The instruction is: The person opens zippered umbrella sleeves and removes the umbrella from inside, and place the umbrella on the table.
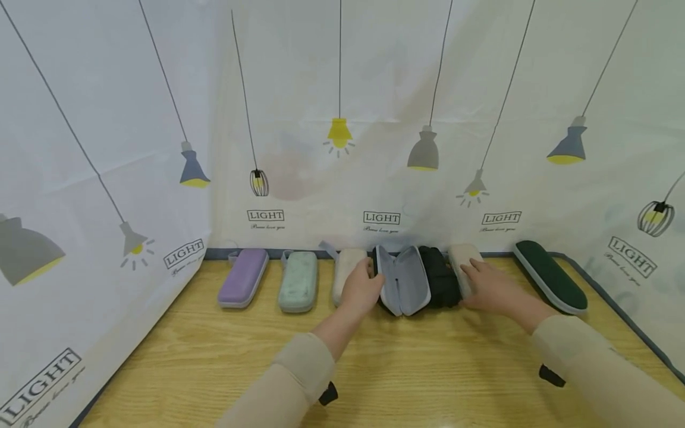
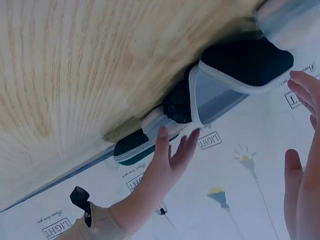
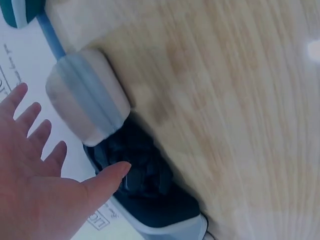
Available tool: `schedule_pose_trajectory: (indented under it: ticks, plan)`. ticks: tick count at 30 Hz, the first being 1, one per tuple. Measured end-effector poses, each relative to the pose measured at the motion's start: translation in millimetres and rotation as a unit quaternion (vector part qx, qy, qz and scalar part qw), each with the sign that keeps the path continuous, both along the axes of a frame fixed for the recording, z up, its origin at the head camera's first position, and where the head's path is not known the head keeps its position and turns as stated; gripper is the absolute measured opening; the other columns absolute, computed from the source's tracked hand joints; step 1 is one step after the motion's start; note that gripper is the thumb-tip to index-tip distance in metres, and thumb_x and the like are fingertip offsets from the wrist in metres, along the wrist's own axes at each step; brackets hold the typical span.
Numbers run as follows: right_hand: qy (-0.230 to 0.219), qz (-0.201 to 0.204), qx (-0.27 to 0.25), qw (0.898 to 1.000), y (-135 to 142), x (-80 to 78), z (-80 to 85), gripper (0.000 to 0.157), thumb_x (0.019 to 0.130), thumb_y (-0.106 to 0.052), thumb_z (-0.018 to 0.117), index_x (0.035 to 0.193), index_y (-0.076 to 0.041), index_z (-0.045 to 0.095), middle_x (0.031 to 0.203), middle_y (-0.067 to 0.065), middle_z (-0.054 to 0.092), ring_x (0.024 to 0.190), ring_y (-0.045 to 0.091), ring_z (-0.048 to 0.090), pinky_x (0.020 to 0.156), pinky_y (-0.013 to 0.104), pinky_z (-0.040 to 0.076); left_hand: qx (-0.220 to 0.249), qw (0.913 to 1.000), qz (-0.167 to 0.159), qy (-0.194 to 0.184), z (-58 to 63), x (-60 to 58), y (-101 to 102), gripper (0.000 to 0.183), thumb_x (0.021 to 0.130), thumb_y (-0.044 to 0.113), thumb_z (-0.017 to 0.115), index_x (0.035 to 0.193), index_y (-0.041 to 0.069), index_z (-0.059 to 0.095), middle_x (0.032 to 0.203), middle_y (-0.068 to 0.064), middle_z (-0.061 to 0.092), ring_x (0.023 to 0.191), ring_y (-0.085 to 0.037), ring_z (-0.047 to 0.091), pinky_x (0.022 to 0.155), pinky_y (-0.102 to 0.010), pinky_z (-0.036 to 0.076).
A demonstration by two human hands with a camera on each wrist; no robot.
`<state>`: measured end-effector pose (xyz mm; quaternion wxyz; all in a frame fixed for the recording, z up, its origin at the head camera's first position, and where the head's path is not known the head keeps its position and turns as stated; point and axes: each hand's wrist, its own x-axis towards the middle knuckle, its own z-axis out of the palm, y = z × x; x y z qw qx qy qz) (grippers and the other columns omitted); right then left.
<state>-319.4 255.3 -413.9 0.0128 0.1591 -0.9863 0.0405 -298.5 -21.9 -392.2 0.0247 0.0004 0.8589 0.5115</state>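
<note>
A black zip case (image 1: 402,280) stands open on the table, its grey lining showing. Beside its left half is my left hand (image 1: 361,286), in front of a cream case (image 1: 348,270); in the left wrist view the fingers (image 2: 304,90) are extended, apart from the open case. A black folded fabric bundle (image 1: 440,278) lies against the open case's right side. My right hand (image 1: 489,288) is over a second cream case (image 1: 464,261), to the right of the bundle. In the right wrist view its fingers (image 3: 39,135) are spread and hold nothing.
Purple (image 1: 243,278) and pale green (image 1: 298,281) cases lie to the left, and a dark green case (image 1: 551,274) to the right. The row sits along the back of the wood-grain table (image 1: 407,368), before a white cloth (image 1: 321,77) printed with lamps.
</note>
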Motion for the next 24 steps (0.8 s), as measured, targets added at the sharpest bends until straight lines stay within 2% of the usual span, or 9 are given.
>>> schedule_pose_trajectory:
  ticks: [3, 8, 13, 15, 19, 24]
  plan:
    - [-0.005, -0.005, -0.003, 1.0, 6, -3.3, -6.4, 0.085, 0.07, -0.042, 0.071, 0.13, 0.008, 0.038, 0.135, 0.033, 0.027, 0.12, 0.051, 0.026, 0.093, 0.058, 0.027, -0.022, 0.9991, -0.025, 0.026, 7.7, 5.6, 0, 0.051, 0.089, 0.027, 0.048, 0.137, 0.013, 0.036, 0.13, -0.007, 0.046, 0.115, -0.023, 0.045, 0.088, -0.039, 0.041]
    - [-0.012, 0.003, -0.015, 1.0, 11, -7.0, -18.6, 0.081, 0.074, -0.033, 0.07, 0.13, 0.013, 0.034, 0.136, 0.035, 0.022, 0.119, 0.054, 0.022, 0.094, 0.058, 0.025, -0.084, 0.991, -0.086, 0.059, 8.1, 15.4, 3, 0.048, 0.091, 0.026, 0.047, 0.136, 0.016, 0.038, 0.129, -0.004, 0.048, 0.113, -0.02, 0.047, 0.087, -0.036, 0.042]
    - [0.002, 0.011, -0.003, 1.0, 9, 0.1, -16.4, 0.071, 0.075, -0.02, 0.069, 0.126, 0.017, 0.037, 0.131, 0.038, 0.027, 0.115, 0.056, 0.027, 0.092, 0.057, 0.028, -0.158, 0.9703, -0.149, 0.106, 8.5, 26.7, 4, 0.041, 0.091, 0.027, 0.047, 0.13, 0.016, 0.047, 0.125, 0.002, 0.051, 0.113, -0.015, 0.047, 0.09, -0.032, 0.04]
    - [0.01, 0.008, 0.012, 1.0, 9, 4.5, -13.7, 0.068, 0.075, -0.02, 0.069, 0.125, 0.016, 0.039, 0.13, 0.037, 0.03, 0.113, 0.056, 0.031, 0.091, 0.057, 0.03, -0.179, 0.9612, -0.171, 0.121, 8.7, 30.8, 4, 0.039, 0.091, 0.028, 0.047, 0.128, 0.017, 0.05, 0.125, 0.004, 0.051, 0.113, -0.013, 0.047, 0.09, -0.031, 0.04]
    - [0.017, 0.005, 0.045, 0.999, 12, 13.1, -12.1, 0.067, 0.074, -0.025, 0.069, 0.124, 0.013, 0.044, 0.128, 0.035, 0.035, 0.111, 0.053, 0.037, 0.089, 0.056, 0.033, -0.212, 0.9473, -0.202, 0.131, 7.7, 38.1, 4, 0.037, 0.091, 0.031, 0.046, 0.127, 0.021, 0.051, 0.126, 0.009, 0.05, 0.113, -0.01, 0.047, 0.088, -0.03, 0.041]
    - [0.042, 0.018, 0.071, 0.996, 12, 32.0, -12.6, 0.067, 0.071, -0.034, 0.072, 0.119, 0.009, 0.051, 0.124, 0.032, 0.044, 0.105, 0.048, 0.045, 0.084, 0.053, 0.038, -0.241, 0.9341, -0.235, 0.12, 6.9, 48.6, 4, 0.034, 0.091, 0.032, 0.047, 0.124, 0.025, 0.052, 0.119, 0.012, 0.053, 0.108, -0.006, 0.049, 0.084, -0.028, 0.043]
